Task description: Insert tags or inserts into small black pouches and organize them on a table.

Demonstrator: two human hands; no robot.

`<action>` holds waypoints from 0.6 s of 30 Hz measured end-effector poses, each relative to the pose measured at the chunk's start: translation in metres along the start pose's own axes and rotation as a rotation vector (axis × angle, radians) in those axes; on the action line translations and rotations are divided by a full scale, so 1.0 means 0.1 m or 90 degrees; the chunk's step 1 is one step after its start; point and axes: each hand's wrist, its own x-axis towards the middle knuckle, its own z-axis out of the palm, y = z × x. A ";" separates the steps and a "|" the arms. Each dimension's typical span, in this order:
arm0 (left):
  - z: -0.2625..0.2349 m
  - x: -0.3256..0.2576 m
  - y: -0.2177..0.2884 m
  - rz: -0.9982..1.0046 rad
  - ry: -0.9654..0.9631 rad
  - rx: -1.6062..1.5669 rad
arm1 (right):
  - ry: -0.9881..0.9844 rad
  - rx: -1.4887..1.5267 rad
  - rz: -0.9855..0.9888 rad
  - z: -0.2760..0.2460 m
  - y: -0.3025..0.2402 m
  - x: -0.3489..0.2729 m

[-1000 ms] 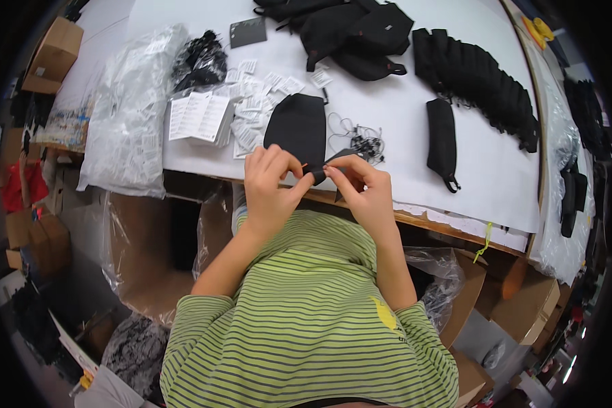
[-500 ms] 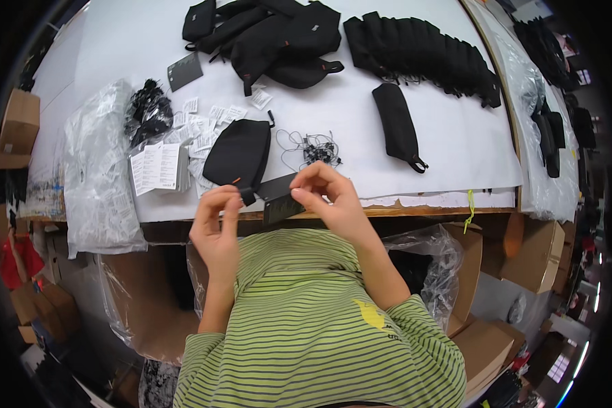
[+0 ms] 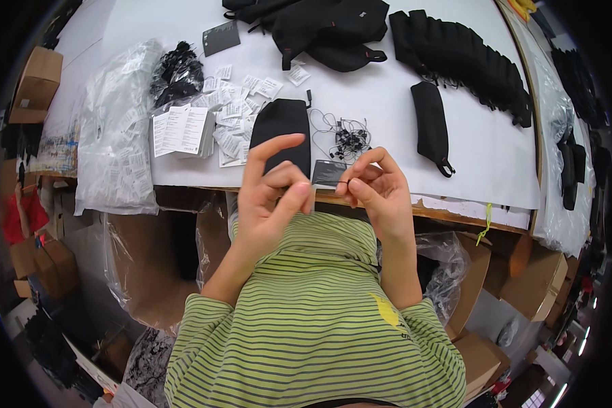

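Note:
My right hand (image 3: 382, 194) pinches a thin black string (image 3: 341, 181) between thumb and fingers. That string runs leftward toward my left hand (image 3: 273, 194), whose index finger sticks out while the thumb and other fingers curl together; what they hold is hidden. Between the hands, at the table's front edge, is a dark card tag (image 3: 328, 172); whether it hangs or lies there I cannot tell. Behind my left hand lies a flat black pouch (image 3: 281, 126) with a small loop at its upper corner. A tangle of black tag strings (image 3: 351, 139) sits just beyond the card.
White paper labels (image 3: 234, 109) lie scattered beside a stack of printed slips (image 3: 181, 129). A clear plastic bag (image 3: 119, 129) of labels hangs over the front edge. Black bags (image 3: 330, 30), a row of black pouches (image 3: 459, 64) and a single pouch (image 3: 430, 126) occupy the table (image 3: 489, 160).
My right hand has let go of the dark card and now pinches a string. My left hand has come off the black tab and raised its index finger. The view has shifted.

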 end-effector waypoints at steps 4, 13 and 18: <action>0.03 0.03 -0.01 0.026 -0.065 0.025 | -0.006 -0.036 -0.048 0.15 0.04 -0.03; 0.01 0.02 -0.03 0.019 -0.064 0.023 | -0.077 -0.074 -0.097 0.32 0.08 -0.03; 0.04 0.02 -0.03 0.009 -0.058 0.019 | -0.075 -0.072 -0.092 0.29 0.08 -0.03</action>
